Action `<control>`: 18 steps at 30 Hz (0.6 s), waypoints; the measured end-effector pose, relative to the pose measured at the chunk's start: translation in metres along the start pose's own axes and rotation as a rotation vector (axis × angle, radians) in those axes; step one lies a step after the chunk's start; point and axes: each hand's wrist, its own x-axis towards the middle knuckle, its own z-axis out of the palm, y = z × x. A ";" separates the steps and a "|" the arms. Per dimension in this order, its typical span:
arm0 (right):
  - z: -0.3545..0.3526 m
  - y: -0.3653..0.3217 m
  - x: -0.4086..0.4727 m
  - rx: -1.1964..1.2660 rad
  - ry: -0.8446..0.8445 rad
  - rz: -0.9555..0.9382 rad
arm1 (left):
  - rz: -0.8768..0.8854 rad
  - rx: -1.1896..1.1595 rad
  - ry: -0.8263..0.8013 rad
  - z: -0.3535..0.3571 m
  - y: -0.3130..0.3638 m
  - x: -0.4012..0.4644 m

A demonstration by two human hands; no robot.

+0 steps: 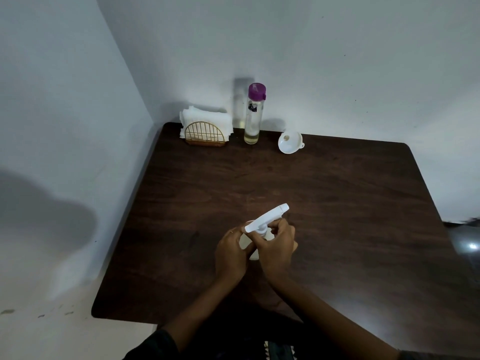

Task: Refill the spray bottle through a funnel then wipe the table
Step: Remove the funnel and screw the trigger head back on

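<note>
— Surface (337, 203) first: dark brown wood, pushed into a corner between two pale walls (337, 61). What stands on it?

— At the far edge, a gold wire napkin holder (204, 135) stuffed with white paper napkins (205, 118). Just beside it, to the right, an upright clear bottle (253, 118) with a purple cap and a little pale liquid at the bottom. Near that, a white funnel (289, 142) lying tilted on its side.

— And the spray bottle?

— White spray bottle (265, 224) stands near the middle, closer to the person. Left hand (231, 253) wraps its body; right hand (276, 246) has its grip curled round the neck under the trigger head, whose nozzle points up and right.
</note>
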 end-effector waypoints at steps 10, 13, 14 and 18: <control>-0.014 -0.001 -0.007 -0.009 0.030 -0.044 | -0.029 -0.020 -0.003 0.005 0.001 -0.004; -0.007 -0.003 -0.004 -0.047 0.040 -0.017 | -0.084 0.045 -0.062 0.006 0.009 -0.009; -0.004 -0.003 -0.001 -0.053 0.003 0.006 | -0.115 0.072 -0.068 0.007 0.009 -0.010; -0.001 -0.006 0.005 -0.014 0.004 -0.045 | -0.092 0.131 -0.109 0.011 0.008 -0.015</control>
